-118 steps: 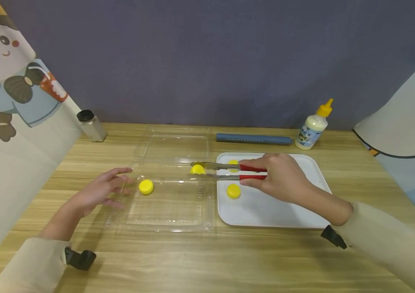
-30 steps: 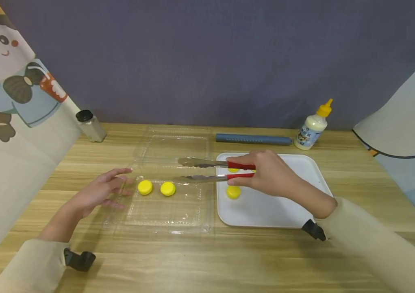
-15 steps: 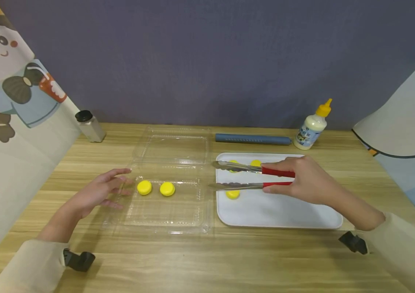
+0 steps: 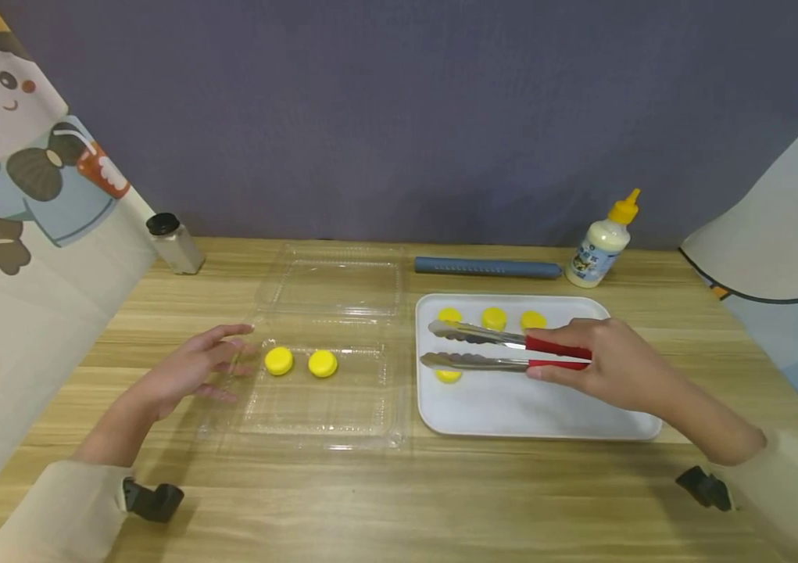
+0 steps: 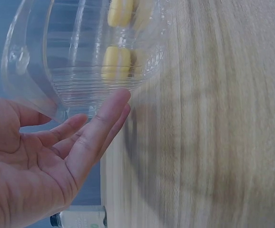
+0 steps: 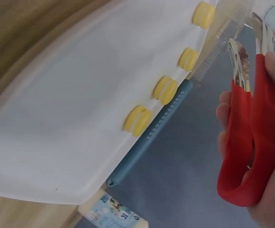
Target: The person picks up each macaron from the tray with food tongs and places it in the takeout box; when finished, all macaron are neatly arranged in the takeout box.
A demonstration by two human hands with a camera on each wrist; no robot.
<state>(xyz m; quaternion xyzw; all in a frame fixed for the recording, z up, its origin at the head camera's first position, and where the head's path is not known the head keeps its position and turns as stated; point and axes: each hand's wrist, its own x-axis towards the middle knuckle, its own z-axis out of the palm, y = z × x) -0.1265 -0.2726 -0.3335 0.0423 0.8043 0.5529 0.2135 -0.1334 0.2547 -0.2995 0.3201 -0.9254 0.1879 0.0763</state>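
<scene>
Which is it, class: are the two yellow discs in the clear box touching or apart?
Apart: the head view shows a bare strip of the box between the left disc and the right disc.

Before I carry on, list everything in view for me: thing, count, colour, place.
Container: one, clear, lid open, left of centre
Tray: one, white, right of the container
Discs: six, yellow, two in the container, four on the tray
Tongs: one, silver with red grips, over the tray
Bar: one, blue-grey, behind the tray
Bottle: one, white with yellow nozzle, back right
Jar: one, pale with black lid, back left
Table: one, wood-toned, under everything
Backdrop: one, dark blue-grey, behind
Left hand: one, bare, at the container's left side
Right hand: one, bare, holding the tongs
Sleeves: two, beige, one each side
</scene>
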